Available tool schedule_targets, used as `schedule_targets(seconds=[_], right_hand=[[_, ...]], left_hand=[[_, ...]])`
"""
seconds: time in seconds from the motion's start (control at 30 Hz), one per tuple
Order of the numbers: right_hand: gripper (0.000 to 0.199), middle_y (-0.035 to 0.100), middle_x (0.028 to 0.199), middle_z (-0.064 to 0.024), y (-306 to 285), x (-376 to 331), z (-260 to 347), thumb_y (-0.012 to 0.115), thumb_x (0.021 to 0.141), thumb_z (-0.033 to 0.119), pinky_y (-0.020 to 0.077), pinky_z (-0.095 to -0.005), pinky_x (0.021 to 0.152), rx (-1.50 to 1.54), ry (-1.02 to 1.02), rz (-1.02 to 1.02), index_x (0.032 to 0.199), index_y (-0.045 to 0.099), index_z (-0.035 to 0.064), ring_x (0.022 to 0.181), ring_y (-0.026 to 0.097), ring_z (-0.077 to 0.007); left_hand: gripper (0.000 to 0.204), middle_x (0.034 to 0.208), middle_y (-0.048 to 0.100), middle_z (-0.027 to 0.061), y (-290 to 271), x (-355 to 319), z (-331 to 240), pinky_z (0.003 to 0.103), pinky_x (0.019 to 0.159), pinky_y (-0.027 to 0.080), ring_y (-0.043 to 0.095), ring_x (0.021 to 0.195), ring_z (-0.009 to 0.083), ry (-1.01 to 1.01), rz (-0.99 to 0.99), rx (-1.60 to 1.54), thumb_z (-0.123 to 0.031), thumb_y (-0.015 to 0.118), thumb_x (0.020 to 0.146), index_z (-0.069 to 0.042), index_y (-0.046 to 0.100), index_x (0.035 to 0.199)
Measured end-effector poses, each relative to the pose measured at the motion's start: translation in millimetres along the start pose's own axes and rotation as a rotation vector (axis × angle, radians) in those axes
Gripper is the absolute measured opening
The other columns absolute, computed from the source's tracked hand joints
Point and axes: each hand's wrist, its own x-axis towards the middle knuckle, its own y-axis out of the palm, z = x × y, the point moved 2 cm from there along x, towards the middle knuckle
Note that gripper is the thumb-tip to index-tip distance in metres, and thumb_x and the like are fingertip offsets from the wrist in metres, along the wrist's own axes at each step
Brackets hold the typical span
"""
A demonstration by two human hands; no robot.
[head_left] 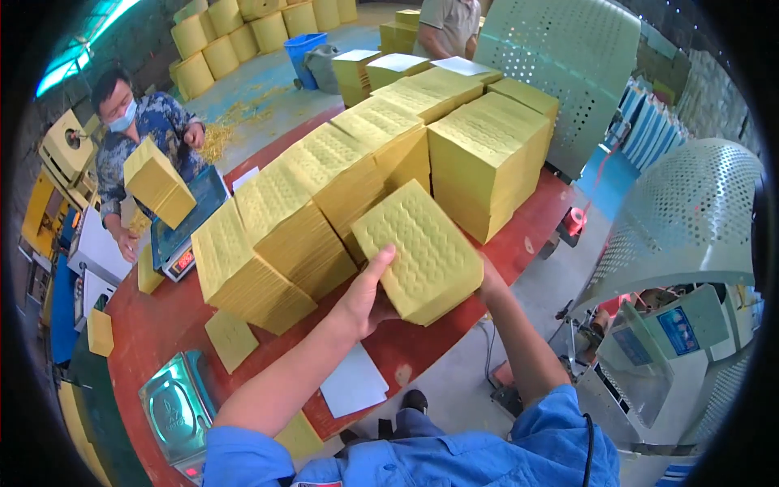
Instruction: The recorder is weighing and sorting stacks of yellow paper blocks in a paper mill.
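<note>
Both my hands hold a thick stack of yellow embossed paper sheets (418,250) above the red table's (154,325) near edge. My left hand (367,296) grips the stack's lower left side, thumb up along its edge. My right hand (489,282) is mostly hidden behind the stack's right side. Just beyond lie large leaning piles of the same yellow paper (324,178) and a taller block (487,158).
A scale with a tray (174,406) sits at the table's near left, a white sheet (353,383) beside it. A person in a mask (134,122) holds another yellow stack (158,183) over a second scale (185,223). Perforated metal machine covers (682,219) stand at right. Another person (446,24) stands far back.
</note>
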Motion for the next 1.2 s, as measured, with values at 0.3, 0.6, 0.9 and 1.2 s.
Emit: schedule_targets(seconds=[0.3,0.6,0.9,1.2], right_hand=[[0.020,0.061,0.099,-0.0072,-7.6,-67.4,-0.6,0.062,0.093,0.010,0.0490,-0.0283,0.082,-0.338,-0.595,-0.486,0.106,0.053,-0.0022,0.090,0.060,-0.0136],[0.019,0.063,0.087,-0.0116,2.9,-31.4,12.5,0.063,0.090,0.008,0.0520,-0.0308,0.074,-0.452,-0.506,-0.459,0.099,0.049,-0.0009,0.080,0.063,-0.0168],[0.017,0.062,0.093,-0.0106,-9.0,-9.4,6.1,0.061,0.090,0.005,0.0506,-0.0305,0.076,-0.477,-0.588,-0.439,0.103,0.051,-0.0011,0.084,0.061,-0.0167],[0.020,0.045,0.073,0.0004,57.8,-105.5,10.4,0.047,0.100,0.024,0.0388,-0.0244,0.061,-0.211,-0.595,-0.236,0.086,0.049,0.0094,0.067,0.045,-0.0095]], left_hand=[[0.068,0.137,0.052,0.0106,29.8,65.1,-16.4,0.057,0.092,0.049,0.053,0.123,0.0267,-0.007,-0.077,0.165,-0.059,0.044,0.093,-0.013,0.038,0.143],[0.088,0.142,0.041,0.0156,46.7,90.4,-29.2,0.059,0.089,0.050,0.045,0.127,0.0327,0.017,-0.116,0.195,-0.073,0.042,0.087,-0.012,0.029,0.147],[0.097,0.141,0.036,0.0203,36.2,91.8,-16.7,0.065,0.095,0.043,0.040,0.129,0.0388,0.127,-0.149,-0.008,-0.081,0.040,0.082,-0.013,0.025,0.149],[0.044,0.108,0.065,0.0105,11.5,-8.0,49.8,0.033,0.087,0.049,0.060,0.099,0.0175,0.673,-0.135,0.375,-0.030,0.060,0.095,0.005,0.055,0.121]])
